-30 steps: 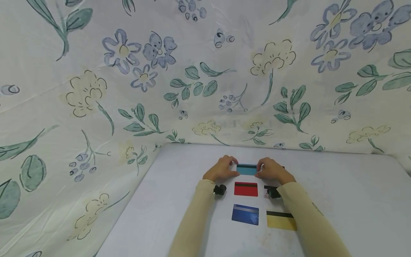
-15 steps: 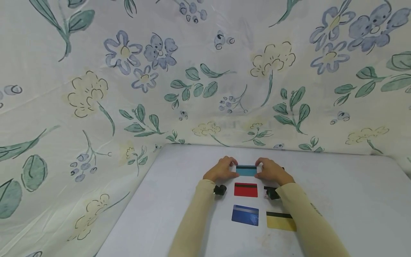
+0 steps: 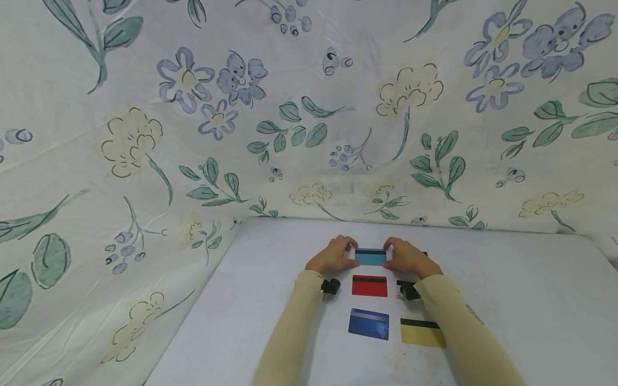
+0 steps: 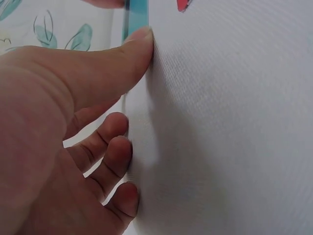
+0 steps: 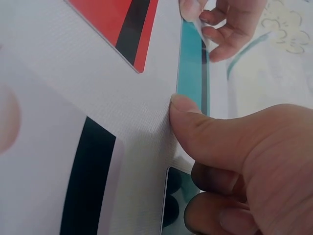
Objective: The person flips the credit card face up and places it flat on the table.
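A teal card with a dark stripe lies flat toward the far side of the white table. My left hand holds its left end, thumb at the near corner and a fingertip at the far one. At the right end my right hand holds it the same way. In the right wrist view the right thumb presses on the teal card's near edge. The other left fingers curl loosely by the table surface. Directly below the teal card is a red card with a black stripe.
Nearer lie a blue card and a yellow card, the latter partly under the right sleeve. A pale card with a black stripe sits beside the right wrist. Another dark-patterned card shows under the right fingers. Flowered cloth hangs behind.
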Motion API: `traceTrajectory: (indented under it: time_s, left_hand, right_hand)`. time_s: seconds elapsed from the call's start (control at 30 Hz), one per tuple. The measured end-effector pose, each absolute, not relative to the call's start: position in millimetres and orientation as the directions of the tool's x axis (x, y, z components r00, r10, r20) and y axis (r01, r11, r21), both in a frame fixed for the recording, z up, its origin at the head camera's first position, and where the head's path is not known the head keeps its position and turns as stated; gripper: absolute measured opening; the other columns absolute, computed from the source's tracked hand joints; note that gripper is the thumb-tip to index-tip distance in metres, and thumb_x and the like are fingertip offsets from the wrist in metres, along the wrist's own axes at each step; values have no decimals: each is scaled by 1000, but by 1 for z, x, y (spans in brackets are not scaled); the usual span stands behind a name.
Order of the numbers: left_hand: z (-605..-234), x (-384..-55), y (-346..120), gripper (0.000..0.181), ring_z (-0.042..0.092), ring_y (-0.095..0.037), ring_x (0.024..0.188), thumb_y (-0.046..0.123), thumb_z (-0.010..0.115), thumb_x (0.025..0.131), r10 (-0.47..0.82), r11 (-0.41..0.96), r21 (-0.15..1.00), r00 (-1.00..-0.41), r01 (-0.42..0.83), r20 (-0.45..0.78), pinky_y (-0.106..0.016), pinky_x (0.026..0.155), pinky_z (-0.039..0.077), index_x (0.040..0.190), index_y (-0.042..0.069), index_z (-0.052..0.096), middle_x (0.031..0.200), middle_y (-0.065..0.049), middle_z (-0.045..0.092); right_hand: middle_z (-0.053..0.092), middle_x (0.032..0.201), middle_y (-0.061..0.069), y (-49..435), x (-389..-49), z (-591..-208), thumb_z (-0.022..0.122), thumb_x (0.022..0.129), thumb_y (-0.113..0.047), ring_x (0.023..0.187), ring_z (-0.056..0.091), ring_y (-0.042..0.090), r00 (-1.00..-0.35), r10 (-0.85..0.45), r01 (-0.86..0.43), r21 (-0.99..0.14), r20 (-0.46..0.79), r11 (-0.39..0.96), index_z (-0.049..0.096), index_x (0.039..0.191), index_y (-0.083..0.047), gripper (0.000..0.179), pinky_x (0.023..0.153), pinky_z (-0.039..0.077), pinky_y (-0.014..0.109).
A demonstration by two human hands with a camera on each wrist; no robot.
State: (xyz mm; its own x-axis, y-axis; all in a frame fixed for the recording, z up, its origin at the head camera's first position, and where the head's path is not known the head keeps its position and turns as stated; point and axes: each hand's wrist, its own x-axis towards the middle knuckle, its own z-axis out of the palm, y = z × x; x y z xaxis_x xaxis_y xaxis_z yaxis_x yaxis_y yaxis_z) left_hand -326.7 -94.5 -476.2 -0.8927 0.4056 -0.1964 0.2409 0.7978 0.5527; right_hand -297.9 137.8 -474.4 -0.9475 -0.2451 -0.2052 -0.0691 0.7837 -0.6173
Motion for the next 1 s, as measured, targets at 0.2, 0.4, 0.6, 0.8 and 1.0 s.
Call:
traceTrajectory:
  time_s: [0.2,0.4,0.6,0.8,1.0]
  left_hand:
    - [-480,-329,-96,48,48,-22,120,26,78,93,418,794,550,-890,260,-183,-43,109,47,135,16,58,130,-9,56]
    - [-483,-329,-96,48,48,-23,119,25,78,92,427,786,553,-889,275,-164,-43,108,46,134,15,57,129,-10,57]
    - [-479,-328,-97,48,48,-23,121,26,77,94,418,794,546,-892,267,-171,-42,109,46,137,16,57,131,-9,56]
    - [-476,-326,-98,47,48,-22,121,27,76,95,420,799,534,-891,275,-169,-42,109,47,137,16,59,130,-8,56]
    - [-479,-325,-99,48,49,-21,121,29,76,94,420,797,541,-891,269,-176,-42,108,48,137,17,59,130,-8,57]
  right_hand:
    - [58,86,9,137,-299,-477,78,91,-14,77,54,19,-949,-237,-58,-623,-208,780,54,134,-3,50,72,47,31]
    - [59,90,10,138,-297,-476,78,91,-17,80,55,20,-951,-227,-57,-602,-210,796,55,136,-2,53,73,48,33]
    - [59,88,9,140,-298,-472,79,90,-19,79,55,19,-944,-245,-67,-600,-220,797,55,138,-2,57,72,47,32]
    - [57,85,8,140,-298,-470,81,89,-20,77,55,19,-940,-250,-59,-609,-234,791,54,140,-2,61,70,45,31]
    - [59,89,8,141,-297,-473,81,89,-22,81,56,20,-938,-242,-47,-604,-246,796,54,141,-4,61,71,46,31]
